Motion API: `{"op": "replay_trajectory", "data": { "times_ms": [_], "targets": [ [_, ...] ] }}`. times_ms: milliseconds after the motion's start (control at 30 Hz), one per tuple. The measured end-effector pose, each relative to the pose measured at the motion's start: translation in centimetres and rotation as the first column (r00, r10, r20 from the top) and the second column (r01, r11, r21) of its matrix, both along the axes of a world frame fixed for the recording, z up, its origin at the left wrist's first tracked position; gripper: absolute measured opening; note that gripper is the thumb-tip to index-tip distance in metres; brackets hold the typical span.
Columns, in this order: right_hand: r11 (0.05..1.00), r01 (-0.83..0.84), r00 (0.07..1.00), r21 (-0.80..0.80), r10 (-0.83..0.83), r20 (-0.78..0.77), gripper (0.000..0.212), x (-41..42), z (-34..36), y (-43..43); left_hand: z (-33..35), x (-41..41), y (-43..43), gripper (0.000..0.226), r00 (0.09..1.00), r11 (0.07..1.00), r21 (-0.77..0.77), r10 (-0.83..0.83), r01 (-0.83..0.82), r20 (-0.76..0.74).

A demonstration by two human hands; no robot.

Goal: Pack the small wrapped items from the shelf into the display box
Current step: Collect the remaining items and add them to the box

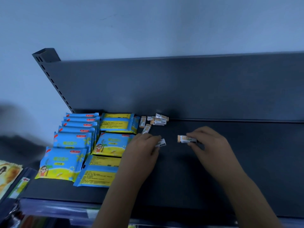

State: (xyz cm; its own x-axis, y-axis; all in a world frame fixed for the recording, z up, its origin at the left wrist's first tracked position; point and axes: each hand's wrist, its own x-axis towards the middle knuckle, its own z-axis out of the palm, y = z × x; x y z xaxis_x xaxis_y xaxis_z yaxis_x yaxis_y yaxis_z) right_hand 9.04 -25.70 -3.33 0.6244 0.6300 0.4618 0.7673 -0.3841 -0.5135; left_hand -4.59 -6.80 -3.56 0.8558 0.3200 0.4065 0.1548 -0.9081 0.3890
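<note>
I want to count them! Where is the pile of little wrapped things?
Head view: the little pile lies at the back of the dark shelf, just right of the blue wipe packs.

Blue-and-yellow packs [72, 140] lie in two rows at the left, the left row overlapping, two in the right row back-side up. Behind rises a dark back panel [164, 88] with a slotted post [52, 79], against a pale wall [148, 22].
</note>
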Motion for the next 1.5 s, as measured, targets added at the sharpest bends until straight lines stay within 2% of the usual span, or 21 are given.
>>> {"op": "replay_trajectory", "data": {
  "times_ms": [167,467,767,1033,1333,1500],
  "targets": [
    [1.000,0.020,0.999,0.023,-0.021,0.042,0.026,1.3,0.1,-3.7,0.7,1.7,-3.3,0.028,1.000,0.999,0.026,-0.028,0.028,-0.012],
    [0.999,-0.045,0.998,0.008,0.045,0.046,0.025,6.3,1.1,-13.1,1.7,6.8,-13.8,0.024,0.999,0.997,0.072,-0.034,0.036,-0.022],
    [0.998,-0.063,0.997,-0.011,0.063,0.033,0.027,11.1,1.5,-22.9,0.9,11.9,-24.9,0.022,1.000,0.999,0.036,-0.020,0.020,0.008],
    [0.998,-0.049,0.998,-0.050,0.051,0.026,0.027,12.0,1.6,-25.9,1.1,12.9,-27.8,0.021,1.000,1.000,0.024,-0.010,0.011,-0.019],
    [0.995,0.059,0.996,-0.083,-0.053,0.076,0.027,13.3,1.9,-28.2,1.1,15.7,-29.0,0.018,0.997,0.997,0.020,-0.077,0.077,0.011],
    [0.994,0.105,0.992,-0.018,-0.103,0.075,0.028,15.2,2.1,-30.7,1.9,18.2,-31.5,0.016,0.992,0.991,0.027,-0.127,0.127,-0.023]
  ]
}}
